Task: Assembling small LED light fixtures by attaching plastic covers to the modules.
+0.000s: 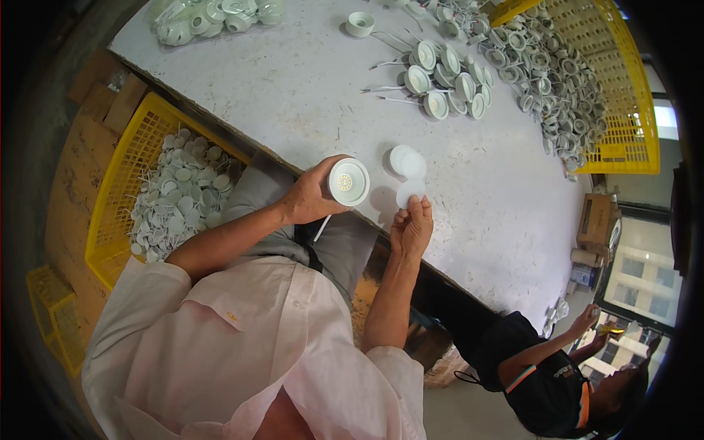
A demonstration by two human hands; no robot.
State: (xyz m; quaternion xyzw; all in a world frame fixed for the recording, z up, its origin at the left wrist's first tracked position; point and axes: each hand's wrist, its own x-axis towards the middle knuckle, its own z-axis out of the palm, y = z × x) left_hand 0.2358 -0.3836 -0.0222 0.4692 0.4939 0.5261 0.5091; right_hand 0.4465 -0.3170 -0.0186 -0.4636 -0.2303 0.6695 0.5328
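Observation:
My left hand [312, 196] grips a round white lamp housing [348, 182] with a yellow disc in its middle, held over the near edge of the white table [293, 95]; a thin wire [322, 228] hangs below it. My right hand [412, 227] pinches a flat white round disc [410, 193] by its lower edge, just right of the housing. A small stack of similar white discs [406, 160] lies on the table right behind it.
Several finished white housings with wires [444, 81] lie at the table's far middle. A yellow crate [620, 110] full of housings stands at the far right, another yellow crate [121, 191] of white parts at my left. A bag of parts [213, 18] lies far left. Another person [557, 374] crouches lower right.

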